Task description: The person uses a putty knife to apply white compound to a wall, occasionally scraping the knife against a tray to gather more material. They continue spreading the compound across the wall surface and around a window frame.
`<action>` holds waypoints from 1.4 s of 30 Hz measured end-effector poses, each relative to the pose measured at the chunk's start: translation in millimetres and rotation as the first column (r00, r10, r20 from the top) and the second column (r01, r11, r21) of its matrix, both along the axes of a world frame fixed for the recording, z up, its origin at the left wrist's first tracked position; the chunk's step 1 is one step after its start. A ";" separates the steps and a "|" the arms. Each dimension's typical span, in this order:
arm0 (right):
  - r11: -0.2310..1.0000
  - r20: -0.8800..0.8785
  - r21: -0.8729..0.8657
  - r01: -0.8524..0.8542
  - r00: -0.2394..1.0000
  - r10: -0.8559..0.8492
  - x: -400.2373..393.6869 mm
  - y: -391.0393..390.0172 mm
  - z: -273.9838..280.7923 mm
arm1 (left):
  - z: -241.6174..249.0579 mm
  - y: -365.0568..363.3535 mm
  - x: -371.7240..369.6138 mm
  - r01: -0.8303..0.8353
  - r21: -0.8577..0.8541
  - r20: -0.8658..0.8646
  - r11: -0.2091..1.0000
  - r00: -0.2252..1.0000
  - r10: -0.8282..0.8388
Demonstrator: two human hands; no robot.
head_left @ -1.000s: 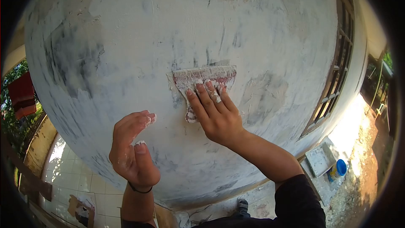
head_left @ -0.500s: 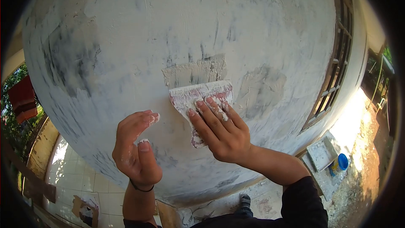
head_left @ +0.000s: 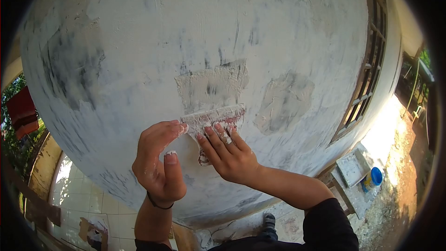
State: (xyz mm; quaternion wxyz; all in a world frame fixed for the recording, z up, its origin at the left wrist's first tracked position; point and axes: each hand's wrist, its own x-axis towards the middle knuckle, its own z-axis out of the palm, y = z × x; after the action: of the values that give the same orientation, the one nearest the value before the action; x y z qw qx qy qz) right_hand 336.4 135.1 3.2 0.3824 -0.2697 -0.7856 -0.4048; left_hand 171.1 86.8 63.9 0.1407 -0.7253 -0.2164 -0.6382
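A putty-smeared scraper [head_left: 214,117] with a wide blade lies against the pale, patchy wall [head_left: 139,65]. My right hand [head_left: 231,155] presses on it, fingers spread over its face and thumb out of sight behind it. Just left of the scraper is my left hand [head_left: 160,160], its fingers curved and its thumb apart, with white putty on the fingertips and nothing held. Above the blade runs a rough patch of damp putty [head_left: 211,86]. A second greyish patch [head_left: 285,102] is to its right.
A barred window [head_left: 369,65] is set in the wall at the right. Below it, a tray [head_left: 353,168] and a blue bucket [head_left: 375,176] rest on a plank platform. Cardboard [head_left: 86,230] lies on the tiled floor at lower left. A foot [head_left: 269,223] shows at the bottom.
My right hand and the scraper have moved down and slightly left, leaving more of the putty patch visible. My left hand has shifted right, closer to the scraper.
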 end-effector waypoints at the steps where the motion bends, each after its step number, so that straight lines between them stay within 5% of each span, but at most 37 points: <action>1: 1.000 -0.003 0.000 -0.004 1.000 0.004 -0.3 -9.3 1.6 | 0.5 -3.4 -0.5 -0.004 0.000 -0.003 1.000 1.000 0.004; 5: 0.976 -0.042 -0.154 -0.154 0.988 0.150 7.0 -42.8 25.4 | 5.3 -15.7 -6.6 0.007 0.038 0.017 0.999 1.000 -0.008; 7: 0.801 -0.338 -0.429 -0.418 0.896 0.287 13.1 -55.2 41.1 | 5.0 -21.0 -10.0 0.004 0.055 0.020 0.999 1.000 -0.006; 9: 0.620 -0.574 -0.421 -0.662 0.724 0.383 21.7 -52.2 61.4 | 4.4 -25.0 -11.7 0.048 0.088 0.123 0.995 0.991 -0.058; 12: 0.657 -0.629 -0.349 -0.668 0.687 0.364 23.1 -30.1 79.5 | 6.2 -29.2 -13.5 0.045 0.103 0.113 0.994 0.992 -0.057; 14: 0.520 -0.883 -0.220 -0.825 0.395 0.253 14.0 -12.4 86.7 | 7.7 -31.5 -12.3 0.045 0.101 0.108 0.994 0.993 -0.056; 18: 0.668 -0.887 -0.248 -0.702 0.441 0.134 3.9 13.7 91.7 | 10.5 -31.0 -7.3 0.061 0.093 0.089 0.994 0.994 -0.069; 24: 0.830 -0.850 -0.119 -0.545 0.488 0.199 22.3 27.3 85.8 | 11.4 -23.7 -2.5 0.056 0.059 0.052 0.997 0.997 -0.059; 35: 0.803 -0.913 -0.296 -0.518 0.401 -0.078 70.7 -9.3 93.1 | 6.3 -11.9 -7.2 0.118 0.051 0.040 0.992 0.992 -0.120; 37: 0.906 -0.911 0.000 -0.424 0.374 0.175 67.5 -12.2 89.0 | 6.7 -10.9 -9.6 0.137 0.058 0.050 0.989 0.989 -0.140; 38: 0.905 -0.912 -0.001 -0.424 0.373 0.173 63.0 -12.7 86.9 | 6.8 -10.5 -11.2 0.125 0.070 0.061 0.990 0.990 -0.129; 42: 0.995 -0.705 -0.062 -0.073 0.709 0.008 16.2 -14.4 81.2 | 7.9 -12.8 -18.5 0.100 0.073 0.091 0.992 0.990 -0.106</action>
State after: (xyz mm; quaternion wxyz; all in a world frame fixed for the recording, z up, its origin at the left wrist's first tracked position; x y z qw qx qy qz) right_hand 352.6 120.7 84.4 0.6498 -0.4021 -0.6030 -0.2291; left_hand 152.6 74.0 71.7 0.1217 -0.6994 -0.1632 -0.6852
